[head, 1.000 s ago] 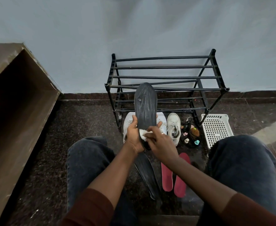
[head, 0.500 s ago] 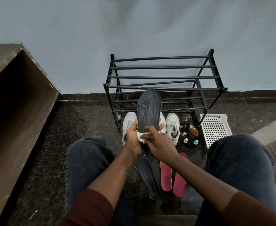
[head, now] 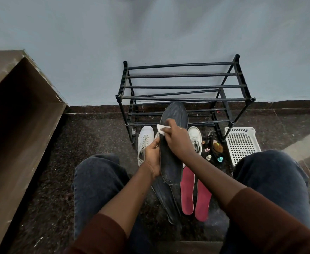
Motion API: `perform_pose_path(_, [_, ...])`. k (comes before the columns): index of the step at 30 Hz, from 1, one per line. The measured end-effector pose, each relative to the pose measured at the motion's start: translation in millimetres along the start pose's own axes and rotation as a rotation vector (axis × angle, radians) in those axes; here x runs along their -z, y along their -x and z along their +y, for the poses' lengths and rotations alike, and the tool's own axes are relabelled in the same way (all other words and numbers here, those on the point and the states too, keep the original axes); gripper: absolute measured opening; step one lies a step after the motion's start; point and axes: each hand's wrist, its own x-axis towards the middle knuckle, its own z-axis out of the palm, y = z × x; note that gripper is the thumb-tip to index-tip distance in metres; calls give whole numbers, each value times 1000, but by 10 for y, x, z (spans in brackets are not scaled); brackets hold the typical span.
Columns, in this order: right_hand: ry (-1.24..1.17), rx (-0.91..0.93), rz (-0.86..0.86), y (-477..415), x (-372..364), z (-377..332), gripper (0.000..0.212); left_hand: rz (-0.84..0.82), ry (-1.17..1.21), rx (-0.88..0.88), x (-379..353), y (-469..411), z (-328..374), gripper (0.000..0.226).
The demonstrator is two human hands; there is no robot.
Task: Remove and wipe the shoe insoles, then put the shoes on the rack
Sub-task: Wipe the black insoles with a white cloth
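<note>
Head view: left hand [head: 151, 158] grips the long dark grey foam insole [head: 172, 143] upright before the black metal rack [head: 183, 87]; right hand [head: 178, 138] pinches a white cloth [head: 162, 129] against it.

The dark speckled floor [head: 99, 136] carries a black shoe rack [head: 183, 87] against the wall. Before it lie two white shoes [head: 145, 140], two red insoles [head: 187, 191], a dark insole [head: 166, 198], small bottles [head: 213, 158] and a white basket [head: 242, 145].

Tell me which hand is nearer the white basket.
Right. The right hand wipes the dark insole with a white cloth, on the side toward the white basket. The left hand grips the insole's far edge, farther from it.
</note>
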Motion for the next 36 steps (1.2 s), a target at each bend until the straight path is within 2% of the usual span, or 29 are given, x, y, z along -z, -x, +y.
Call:
perform_pose_path(3, [9, 48, -64, 225, -66, 28, 30, 54, -4, 0, 55, -43, 8, 71])
perform_pose_path(8, [-31, 61, -106, 495, -69, 69, 30, 134, -34, 10, 106, -93, 11, 90])
perform_pose_path(12, [50, 65, -68, 314, -81, 76, 35, 107, -33, -20, 56, -67, 5, 78])
perform_pose_path(16, [24, -34, 12, 19, -13, 73, 34, 11, -67, -19, -57, 50, -45, 63])
perform_pose_path(22, [-51, -70, -17, 177, -27, 57, 28, -33, -19, -72, 0, 14, 23, 75])
perform_pose_path(28, [47, 6, -138, 655, -44, 46, 29, 31, -34, -77, -7, -26, 7, 79])
perform_pose_path(32, [134, -9, -89, 425, -4, 66, 26, 51, -64, -63, 14, -11, 19, 75])
perform_pose_path(36, [132, -116, -10, 93, 13, 124, 22, 15, -46, -71, 8, 16, -3, 70])
